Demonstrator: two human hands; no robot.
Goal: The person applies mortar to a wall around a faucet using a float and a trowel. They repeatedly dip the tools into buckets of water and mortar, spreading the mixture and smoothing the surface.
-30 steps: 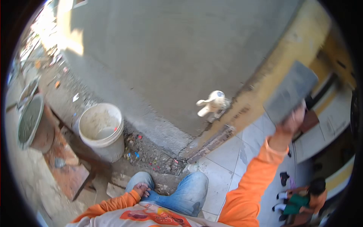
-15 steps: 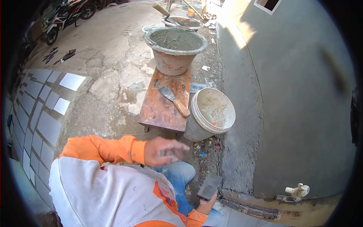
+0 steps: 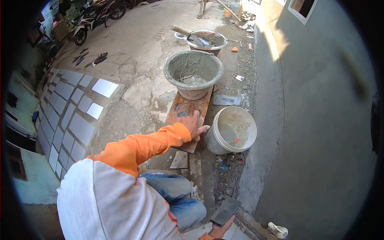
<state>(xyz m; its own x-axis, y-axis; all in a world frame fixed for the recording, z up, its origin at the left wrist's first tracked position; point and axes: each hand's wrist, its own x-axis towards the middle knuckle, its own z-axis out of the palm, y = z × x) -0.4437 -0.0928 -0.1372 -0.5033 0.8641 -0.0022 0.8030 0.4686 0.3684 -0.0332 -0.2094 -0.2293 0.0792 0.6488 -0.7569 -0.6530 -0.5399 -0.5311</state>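
Observation:
My left hand (image 3: 193, 126), in an orange sleeve, is over the near part of a wooden plank (image 3: 178, 107), palm down with fingers apart. The grey blade of a putty knife (image 3: 182, 114) shows beside it; the knife's handle is hidden beneath the hand. Low in the view, my right hand (image 3: 222, 231) grips a flat dark grey rectangular block (image 3: 225, 211) by its lower end. A bucket of wet grey mortar (image 3: 193, 72) stands on the far part of the plank. To the right of my left hand is a white bucket (image 3: 222, 132) with cloudy water and a small red thing inside.
Behind the mortar bucket stands a second tub (image 3: 208, 39) with a wooden-handled tool across it. A flat grey tray-like piece (image 3: 227, 100) lies beside the plank. The grey plastered wall (image 3: 320, 112) runs along the right, with a tap (image 3: 277, 230) low down. Tiles (image 3: 84, 120) cover ground at left.
My left hand has moved forward from above my knees to the putty knife on the plank. My right hand still holds the dark block. The camera view has shifted.

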